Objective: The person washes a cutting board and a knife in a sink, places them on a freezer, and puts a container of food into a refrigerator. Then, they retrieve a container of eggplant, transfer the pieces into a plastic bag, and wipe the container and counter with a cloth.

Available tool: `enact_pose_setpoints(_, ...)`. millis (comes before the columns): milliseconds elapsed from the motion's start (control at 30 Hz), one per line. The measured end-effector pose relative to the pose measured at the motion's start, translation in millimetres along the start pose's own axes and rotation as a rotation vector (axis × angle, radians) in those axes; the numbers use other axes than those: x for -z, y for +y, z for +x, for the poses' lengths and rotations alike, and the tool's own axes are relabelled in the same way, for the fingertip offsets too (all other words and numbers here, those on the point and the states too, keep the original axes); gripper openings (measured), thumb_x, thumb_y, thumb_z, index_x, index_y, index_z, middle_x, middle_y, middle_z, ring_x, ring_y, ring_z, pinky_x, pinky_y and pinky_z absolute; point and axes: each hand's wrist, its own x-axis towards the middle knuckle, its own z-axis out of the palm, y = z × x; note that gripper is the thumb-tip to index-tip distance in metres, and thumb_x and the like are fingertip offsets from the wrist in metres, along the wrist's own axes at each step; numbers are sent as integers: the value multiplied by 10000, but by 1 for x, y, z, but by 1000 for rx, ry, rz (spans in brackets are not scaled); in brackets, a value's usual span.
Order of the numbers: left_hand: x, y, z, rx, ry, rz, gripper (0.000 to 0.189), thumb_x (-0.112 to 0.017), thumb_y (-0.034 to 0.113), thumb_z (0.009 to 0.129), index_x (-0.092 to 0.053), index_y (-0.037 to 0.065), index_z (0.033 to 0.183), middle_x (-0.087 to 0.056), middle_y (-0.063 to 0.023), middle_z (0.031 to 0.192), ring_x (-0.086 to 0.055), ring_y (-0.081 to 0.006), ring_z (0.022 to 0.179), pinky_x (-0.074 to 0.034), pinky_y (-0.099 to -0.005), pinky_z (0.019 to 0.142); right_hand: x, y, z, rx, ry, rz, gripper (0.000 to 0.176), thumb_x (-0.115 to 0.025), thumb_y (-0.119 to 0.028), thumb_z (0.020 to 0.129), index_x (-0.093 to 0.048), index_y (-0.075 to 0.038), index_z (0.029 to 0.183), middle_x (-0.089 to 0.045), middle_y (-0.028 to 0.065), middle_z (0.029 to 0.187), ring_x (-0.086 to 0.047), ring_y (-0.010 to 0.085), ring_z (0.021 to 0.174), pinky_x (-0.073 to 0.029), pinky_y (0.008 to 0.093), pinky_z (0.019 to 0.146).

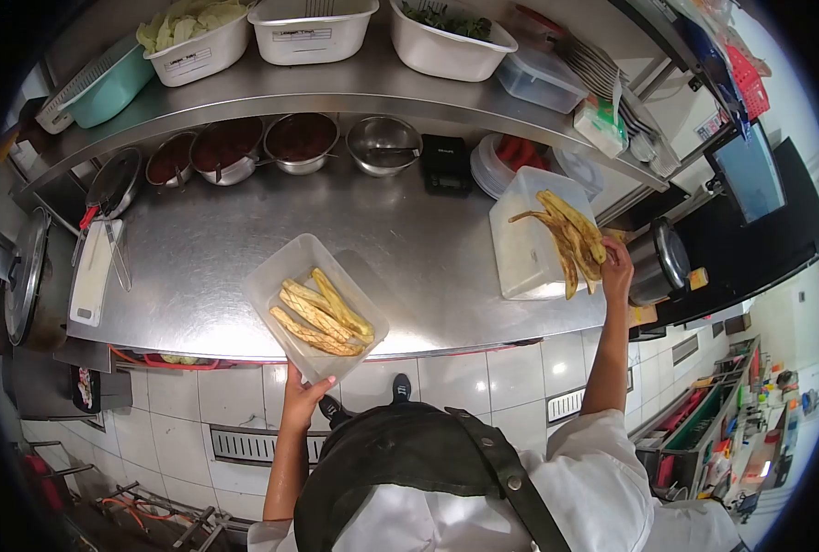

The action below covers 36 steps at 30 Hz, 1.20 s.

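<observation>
My left hand (305,397) grips the near end of a clear plastic tub (260,276), thumb over its rim, and the tub juts over the counter's front edge. Several long, peeled yellow plantains (322,317) with scored-looking surfaces lie in it side by side. Over on the right, my right hand (617,269) has its fingers closed on a bunch of yellow-brown plantain peels (570,237). These hang in limp strips, overlapping a whitish plastic bin (520,244) in this view. Part of my right fingers is hidden behind the peels.
Bowls of dark red sauce (301,140), a steel bowl (382,145) and a black scale (445,164) line the counter's back. White tubs (313,37) stand on the shelf above. At left lies a white cutting board (97,276); at right stands a steel pot (656,262).
</observation>
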Motion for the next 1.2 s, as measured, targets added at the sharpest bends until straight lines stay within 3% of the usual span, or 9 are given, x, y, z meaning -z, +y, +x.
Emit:
enact_pose_setpoints(133, 1, -3, 1, 39, 8, 43, 839, -704, 186, 650, -207, 201, 1326, -426, -30, 1196, -477, -165, 947, -409, -296, 678, 12, -5, -3, 39, -145, -201, 372, -369, 142, 693, -586, -6, 957, -584, 128, 1032, -552, 223, 1000, -424, 262, 817)
enact_pose_setpoints(233, -10, 18, -7, 109, 77, -36, 801, -648, -38, 670, -206, 76, 1329, -419, -98, 1212, -487, -227, 1049, -431, -299, 822, 14, -21, -3, 82, -164, -294, 402, -357, 139, 688, -590, -15, 977, -585, 146, 1049, -549, 255, 1018, -418, 288, 844)
enact_pose_setpoints(367, -6, 18, -4, 66, -19, 2, 813, -680, 5, 672, -199, 52, 1326, -411, -107, 1228, -487, -230, 1057, -425, -332, 865, 9, -60, 8, 254, -101, -523, 380, -388, 115, 696, -571, 6, 1010, -576, 151, 1060, -539, 269, 1027, -407, 324, 869)
enact_pose_setpoints(433, -4, 16, -2, 102, -13, 0, 846, -709, 42, 663, -187, 41, 1329, -392, -121, 1246, -465, -239, 1084, -410, -347, 894, -15, -117, 15, 306, -115, -351, 308, -438, 69, 743, -568, 3, 1015, -570, 147, 1072, -533, 262, 1021, -398, 328, 874)
enact_pose_setpoints(533, 10, -19, 11, -58, -50, -33, 989, -747, 109, 636, -85, 51, 1368, -333, -133, 1300, -395, -246, 1153, -331, -367, 963, -85, -211, 2, 328, -277, -92, 277, -549, -8, 738, -577, -14, 1013, -572, 121, 1048, -539, 226, 988, -409, 302, 828)
enact_pose_setpoints(667, 11, -18, 13, -96, -96, -56, 1114, -759, 154, 616, 49, 60, 1378, -204, -150, 1380, -273, -250, 1241, -227, -425, 1014, -211, -288, -58, 180, -829, 291, 375, -615, -67, 705, -559, -75, 1075, -567, 104, 1032, -567, 206, 802, -458, 306, 719)
enact_pose_setpoints(767, 10, -24, 14, -195, -52, -59, 901, -680, 32, 665, -113, 55, 1365, -334, -101, 1302, -387, -220, 1167, -336, -347, 954, -323, -300, -102, 219, -1129, 318, 229, -598, -81, 693, -605, -26, 915, -589, 157, 871, -575, 278, 747, -453, 343, 687)
enact_pose_setpoints(1000, 14, -15, 11, -88, -66, 15, 1173, -770, 185, 613, 127, 55, 1359, -169, -152, 1397, -198, -252, 1282, -189, -445, 1028, -449, -296, -144, 167, -1353, -316, 232, -567, -84, 705, -623, 16, 907, -608, 208, 925, -596, 313, 892, -473, 364, 764)
enact_pose_setpoints(1200, 11, -7, 8, -100, -53, 14, 1190, -780, 176, 609, 142, 51, 1353, -153, -154, 1405, -197, -238, 1286, -181, -425, 1037, -493, -262, -172, 123, -1084, -203, 141, -629, -133, 625, -651, -43, 732, -622, 181, 779, -616, 302, 753, -480, 356, 691)
